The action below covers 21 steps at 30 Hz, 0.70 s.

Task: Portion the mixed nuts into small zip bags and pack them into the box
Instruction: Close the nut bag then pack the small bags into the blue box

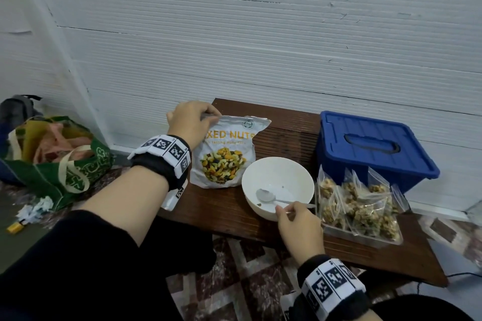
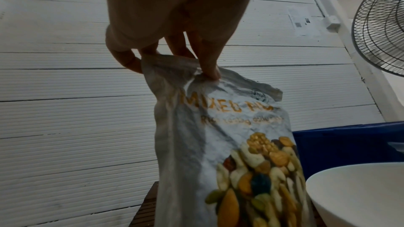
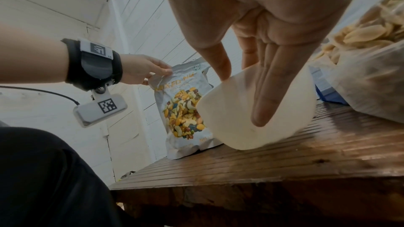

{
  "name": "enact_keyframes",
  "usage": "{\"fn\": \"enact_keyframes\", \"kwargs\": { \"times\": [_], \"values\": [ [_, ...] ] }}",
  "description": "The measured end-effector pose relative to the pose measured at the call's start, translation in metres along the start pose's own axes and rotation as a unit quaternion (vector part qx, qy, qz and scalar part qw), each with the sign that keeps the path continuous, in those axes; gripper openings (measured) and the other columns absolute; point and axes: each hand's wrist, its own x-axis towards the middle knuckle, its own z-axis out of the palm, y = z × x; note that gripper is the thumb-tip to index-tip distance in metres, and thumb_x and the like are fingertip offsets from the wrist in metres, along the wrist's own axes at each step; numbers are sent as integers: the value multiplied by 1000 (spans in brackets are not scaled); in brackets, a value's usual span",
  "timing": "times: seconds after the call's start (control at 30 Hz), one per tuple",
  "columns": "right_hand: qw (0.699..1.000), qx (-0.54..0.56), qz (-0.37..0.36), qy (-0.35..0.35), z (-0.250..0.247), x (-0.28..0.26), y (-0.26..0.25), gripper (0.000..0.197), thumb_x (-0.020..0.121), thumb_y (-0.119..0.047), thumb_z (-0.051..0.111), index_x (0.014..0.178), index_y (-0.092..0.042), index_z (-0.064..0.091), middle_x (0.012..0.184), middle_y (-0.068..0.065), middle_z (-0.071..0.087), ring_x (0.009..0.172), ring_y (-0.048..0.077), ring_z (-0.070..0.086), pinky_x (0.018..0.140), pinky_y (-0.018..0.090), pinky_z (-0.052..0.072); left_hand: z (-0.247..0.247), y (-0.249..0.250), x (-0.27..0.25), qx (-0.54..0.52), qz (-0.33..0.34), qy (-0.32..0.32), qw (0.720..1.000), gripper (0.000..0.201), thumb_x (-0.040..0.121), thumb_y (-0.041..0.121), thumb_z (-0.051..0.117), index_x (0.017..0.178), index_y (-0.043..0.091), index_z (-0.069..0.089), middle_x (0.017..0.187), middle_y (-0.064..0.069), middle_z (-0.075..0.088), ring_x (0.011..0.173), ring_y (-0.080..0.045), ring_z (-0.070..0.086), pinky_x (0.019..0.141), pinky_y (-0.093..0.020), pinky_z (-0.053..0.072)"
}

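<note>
A silver mixed nuts bag (image 1: 224, 154) (image 2: 218, 144) (image 3: 183, 110) stands upright at the table's back left. My left hand (image 1: 208, 116) (image 2: 174, 58) (image 3: 157, 72) pinches its top edge. In front of it sits a white bowl (image 1: 277, 177) (image 3: 229, 118), almost empty, with a metal spoon (image 1: 264, 195) lying inside. My right hand (image 1: 289, 211) (image 3: 251, 68) pinches the spoon's handle at the bowl's near rim. Several filled zip bags (image 1: 357, 206) (image 3: 371, 75) stand in a clear tray (image 1: 365, 238) to the right. The blue box (image 1: 373, 143) (image 2: 341, 144) behind them has its lid on.
The dark wooden table (image 1: 227, 214) (image 3: 262, 161) is low and small, backed by a white wall. A green tote bag (image 1: 52, 164) and crumpled paper lie on the floor to the left. A fan (image 2: 382, 23) stands at the far right.
</note>
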Motion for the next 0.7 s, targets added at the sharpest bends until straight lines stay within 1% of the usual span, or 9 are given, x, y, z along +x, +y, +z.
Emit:
{"fn": "enact_keyframes", "kwargs": {
  "times": [0.07,0.1,0.17,0.27,0.37,0.43,0.53,0.63,0.7],
  "values": [
    [1000,12,-4,-6,-2,1,1,14,93,-33,55,86,-21,57,89,2,63,91,23,58,77,30,44,0,-1,7,-13,-7,5,1000,6,88,29,67,86,34,70,98,11,69,109,-18,56,93,-37,27],
    [1000,16,-5,-7,-2,4,2,13,92,-31,55,84,-22,56,86,1,61,87,22,56,76,29,43,0,-1,12,-27,-7,3,1000,9,88,28,68,82,35,68,95,12,68,108,-18,57,96,-38,30],
    [1000,27,-8,-1,-3,8,3,12,92,-27,54,82,-22,55,80,-1,61,81,20,56,72,29,42,1,-3,21,-48,-4,-6,999,20,86,26,69,72,38,62,89,14,64,106,-19,58,101,-46,36],
    [998,59,-18,16,-6,15,0,3,91,-24,56,89,-22,55,75,-1,62,74,17,58,69,28,42,4,-7,30,-37,-19,-15,999,18,86,26,69,74,38,63,88,15,63,105,-18,59,100,-48,38],
    [997,76,-13,17,-6,20,-4,15,91,-20,57,102,-23,48,73,-2,60,67,5,53,64,27,36,11,-18,40,-64,-24,-21,997,25,84,25,72,67,41,62,83,19,64,100,-17,62,98,-49,42],
    [996,89,6,26,-3,24,-7,24,90,-20,58,110,-20,46,77,-2,61,69,9,54,67,26,36,14,-23,44,-72,-27,-23,997,28,83,25,73,65,43,60,81,20,63,99,-17,63,98,-48,43],
    [993,109,39,29,2,29,-10,35,89,-21,59,122,-17,48,82,0,63,76,16,58,71,26,41,16,-27,51,-73,-23,-25,997,27,83,26,73,65,43,61,82,20,63,99,-16,62,98,-48,43],
    [992,111,52,24,2,35,-12,43,88,-18,59,129,-19,51,75,-7,57,79,17,58,78,30,48,16,-30,59,-80,-24,-31,996,26,83,26,72,65,42,61,85,20,64,100,-16,62,98,-48,43],
    [993,104,57,15,2,40,-13,43,87,-17,59,129,-20,54,74,-8,57,78,14,55,76,26,44,16,-30,65,-79,-29,-36,996,25,84,26,71,66,41,61,88,19,64,101,-15,61,99,-48,42]
  ]
}}
